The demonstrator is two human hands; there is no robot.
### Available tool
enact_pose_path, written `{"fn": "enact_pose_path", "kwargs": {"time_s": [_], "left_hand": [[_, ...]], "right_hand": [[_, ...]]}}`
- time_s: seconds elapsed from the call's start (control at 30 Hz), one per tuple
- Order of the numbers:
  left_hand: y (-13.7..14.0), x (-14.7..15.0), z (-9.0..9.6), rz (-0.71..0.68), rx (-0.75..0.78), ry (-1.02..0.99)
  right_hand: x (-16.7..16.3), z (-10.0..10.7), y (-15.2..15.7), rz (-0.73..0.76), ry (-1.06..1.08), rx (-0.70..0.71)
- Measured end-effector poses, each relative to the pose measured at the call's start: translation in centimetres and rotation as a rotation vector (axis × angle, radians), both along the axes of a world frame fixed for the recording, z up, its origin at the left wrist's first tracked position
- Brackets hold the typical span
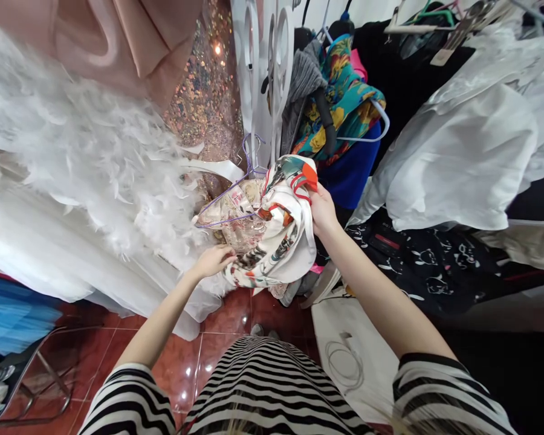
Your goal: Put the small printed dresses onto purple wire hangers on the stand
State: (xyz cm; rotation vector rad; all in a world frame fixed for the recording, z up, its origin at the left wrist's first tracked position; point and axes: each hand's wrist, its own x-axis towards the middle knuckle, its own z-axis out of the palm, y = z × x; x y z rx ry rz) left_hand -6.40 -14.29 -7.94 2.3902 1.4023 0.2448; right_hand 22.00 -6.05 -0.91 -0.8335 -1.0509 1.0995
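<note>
In front of my body, a white patterned garment (281, 241) with red, orange and dark green print is bunched between my two hands. My right hand (323, 208) grips its upper right edge, fingers mostly behind the cloth. At the lower left edge, my left hand (214, 261) is closed on the same cloth with its fingertips. Just behind it, a thin purple hanger (220, 199) carries a sheer beige floral garment (242, 223) with a small label at the neck. The patterned garment covers the right part of that hanger.
On the left hang a white feathered dress (118, 169), a sequined dress (204, 78) and pink satin cloth (104, 36). To the right are a teal floral garment (326, 115) and a white satin one (466, 151). A coiled cable (344, 362) lies on a white surface below.
</note>
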Motion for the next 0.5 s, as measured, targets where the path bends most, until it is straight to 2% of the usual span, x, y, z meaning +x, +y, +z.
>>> {"fn": "enact_pose_path", "kwargs": {"time_s": [0.2,0.5], "left_hand": [[0.3,0.4,0.8,0.102,0.089,-0.217],[1.3,3.4,1.3,0.121,0.011,-0.661]], "right_hand": [[-1.4,0.8,-0.8,0.174,-0.018,-0.011],[-2.9,-0.7,-2.1,0.333,-0.003,-0.126]]}}
